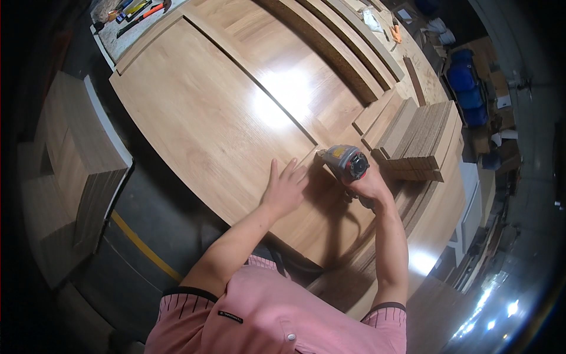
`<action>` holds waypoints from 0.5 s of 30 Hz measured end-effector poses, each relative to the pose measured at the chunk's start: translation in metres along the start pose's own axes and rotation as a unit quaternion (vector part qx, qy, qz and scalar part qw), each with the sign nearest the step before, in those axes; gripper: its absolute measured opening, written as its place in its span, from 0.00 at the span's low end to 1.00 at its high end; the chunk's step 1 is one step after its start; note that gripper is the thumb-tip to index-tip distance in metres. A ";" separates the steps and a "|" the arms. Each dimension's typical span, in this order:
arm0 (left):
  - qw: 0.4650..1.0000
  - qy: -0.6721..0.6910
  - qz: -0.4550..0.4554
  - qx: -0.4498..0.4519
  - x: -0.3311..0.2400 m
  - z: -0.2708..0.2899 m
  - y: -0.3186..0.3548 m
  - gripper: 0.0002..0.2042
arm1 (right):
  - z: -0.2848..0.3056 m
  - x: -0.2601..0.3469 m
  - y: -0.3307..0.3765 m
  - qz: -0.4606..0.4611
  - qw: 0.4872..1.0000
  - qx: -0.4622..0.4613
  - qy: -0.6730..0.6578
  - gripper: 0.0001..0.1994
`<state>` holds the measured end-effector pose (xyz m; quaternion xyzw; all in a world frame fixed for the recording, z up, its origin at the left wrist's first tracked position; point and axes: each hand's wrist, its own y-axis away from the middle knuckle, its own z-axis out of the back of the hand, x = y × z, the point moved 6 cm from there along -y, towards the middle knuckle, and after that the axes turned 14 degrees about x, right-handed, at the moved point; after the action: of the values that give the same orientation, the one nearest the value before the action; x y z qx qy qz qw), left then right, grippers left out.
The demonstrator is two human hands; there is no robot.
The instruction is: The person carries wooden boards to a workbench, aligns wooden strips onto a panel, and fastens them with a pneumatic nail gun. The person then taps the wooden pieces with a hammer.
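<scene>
One power tool (349, 161) in right grip (372, 184)

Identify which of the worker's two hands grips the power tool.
The right hand: it is wrapped around the grey power tool. The left hand instead rests, fingers spread, on the wood-grain panel.

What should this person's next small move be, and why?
Probably ease the left hand slightly away from the power tool: it lies with fingers spread on the wooden panel, near the tool's front end, while the right hand grips the tool.
</scene>
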<state>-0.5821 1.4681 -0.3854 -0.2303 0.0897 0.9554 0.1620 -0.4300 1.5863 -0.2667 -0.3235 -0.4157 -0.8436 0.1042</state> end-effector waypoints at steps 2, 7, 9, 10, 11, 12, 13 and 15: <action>1.000 0.002 0.000 0.006 -0.001 0.000 0.001 0.20 | -0.001 0.002 0.001 -0.007 1.000 -0.001 0.003 0.30; 1.000 -0.005 0.010 0.028 0.001 -0.004 0.000 0.20 | -0.007 -0.009 0.011 0.079 0.996 -0.009 -0.035 0.33; 0.999 0.002 0.019 0.050 0.001 -0.008 0.015 0.20 | -0.016 0.010 0.032 0.037 0.996 0.032 -0.069 0.35; 0.999 -0.021 0.023 0.044 0.001 -0.006 0.019 0.21 | -0.023 0.016 0.039 0.077 0.994 0.020 -0.079 0.37; 0.998 -0.046 0.034 0.041 0.003 -0.006 0.025 0.22 | -0.033 0.019 0.044 0.063 0.990 0.022 -0.123 0.29; 0.997 -0.037 0.058 0.041 0.006 -0.006 0.039 0.27 | -0.046 0.024 0.048 -0.001 0.991 0.045 -0.129 0.33; 0.996 -0.033 0.073 0.039 0.007 -0.002 0.057 0.27 | -0.058 0.024 0.054 -0.066 0.987 0.067 -0.132 0.36; 0.990 0.074 0.105 0.049 0.010 0.002 0.101 0.31 | -0.090 -0.044 0.051 -0.002 0.988 0.066 -0.142 0.30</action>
<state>-0.6268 1.3771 -0.3790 -0.2810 0.1718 0.9420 0.0644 -0.4147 1.4807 -0.3021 -0.4320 -0.4814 -0.7600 0.0632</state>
